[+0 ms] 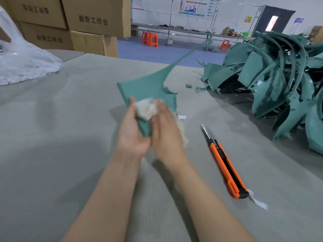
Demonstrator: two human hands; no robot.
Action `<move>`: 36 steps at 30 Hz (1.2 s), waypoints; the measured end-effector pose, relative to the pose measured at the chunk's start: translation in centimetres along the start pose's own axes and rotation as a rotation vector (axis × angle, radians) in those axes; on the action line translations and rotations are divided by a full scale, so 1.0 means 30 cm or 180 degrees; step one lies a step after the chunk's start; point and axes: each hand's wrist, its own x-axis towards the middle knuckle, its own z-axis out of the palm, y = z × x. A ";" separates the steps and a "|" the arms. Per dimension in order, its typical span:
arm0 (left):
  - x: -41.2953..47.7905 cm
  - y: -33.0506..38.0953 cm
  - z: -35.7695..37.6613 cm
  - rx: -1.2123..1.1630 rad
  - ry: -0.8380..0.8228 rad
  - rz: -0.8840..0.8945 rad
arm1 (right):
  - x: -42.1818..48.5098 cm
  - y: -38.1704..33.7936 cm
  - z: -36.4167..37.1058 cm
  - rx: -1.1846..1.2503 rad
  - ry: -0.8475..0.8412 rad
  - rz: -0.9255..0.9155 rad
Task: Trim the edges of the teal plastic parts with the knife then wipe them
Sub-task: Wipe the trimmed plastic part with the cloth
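Two hands meet over the middle of the worktop (52, 137) on one teal plastic part (150, 88). Left hand (132, 133): grip closed around the part's near end, palm up, thumb on the top face; this props the piece clear of the surface so it can be rubbed. Right hand (166, 130): fingers fairly flat, pressing a wad of white cloth (146, 109) onto the part, cloth trailing under the palm; hand is blurred. Judged step: wiping, trimming of this piece apparently done. Part's long thin tail points toward the far edge. Utility knife (225, 163), orange, blade extended, lies beside the right forearm, within reach for the next part. Pile of teal parts (279, 81) sits at the far right corner. Hazard noted: exposed blade near a moving forearm.
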 end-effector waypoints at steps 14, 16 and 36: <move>0.030 -0.009 -0.017 -0.0257 0.0442 0.0317 | -0.018 0.056 -0.034 0.0411 0.0778 0.0502; 0.033 -0.009 -0.023 -0.0361 0.0549 0.0364 | -0.011 0.071 -0.052 0.0617 0.1197 0.0908; 0.020 -0.061 -0.002 -0.0210 0.0615 -0.0422 | 0.001 0.111 -0.063 0.0066 0.1559 0.0238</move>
